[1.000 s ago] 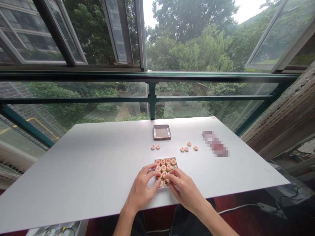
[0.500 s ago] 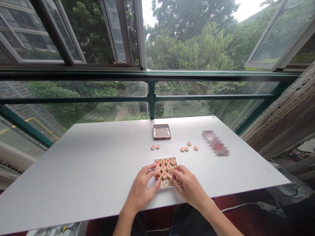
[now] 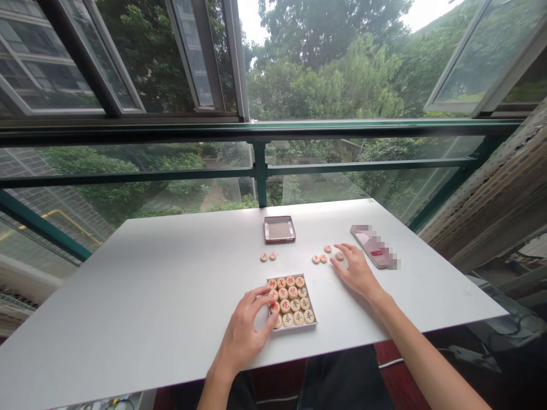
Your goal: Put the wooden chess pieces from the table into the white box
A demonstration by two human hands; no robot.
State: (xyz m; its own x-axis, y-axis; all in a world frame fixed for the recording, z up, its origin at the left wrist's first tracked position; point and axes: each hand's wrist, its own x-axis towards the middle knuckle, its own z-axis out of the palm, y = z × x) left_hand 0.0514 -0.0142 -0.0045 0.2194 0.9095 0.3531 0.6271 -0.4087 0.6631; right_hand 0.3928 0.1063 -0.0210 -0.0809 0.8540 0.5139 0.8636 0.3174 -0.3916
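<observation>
A small square tray [image 3: 315,323] near the table's front edge holds several round wooden chess pieces [image 3: 293,294] with red and black characters. My left hand [image 3: 245,336] rests at the tray's left edge, fingers curled against it and touching the pieces there. My right hand [image 3: 355,271] lies farther back and to the right, fingers spread, its fingertips at three loose pieces [image 3: 327,255]. Two more loose pieces [image 3: 269,256] lie behind the tray.
A dark-rimmed lid or box [image 3: 279,229] sits at the back middle of the white table [image 3: 149,285]. A phone [image 3: 375,253] lies right of my right hand. A green railing [image 3: 259,171] and open windows stand behind the table.
My right hand left the tray's right side and reached back and right to the three loose pieces. My left hand stayed at the tray. The tray's front row now shows uncovered.
</observation>
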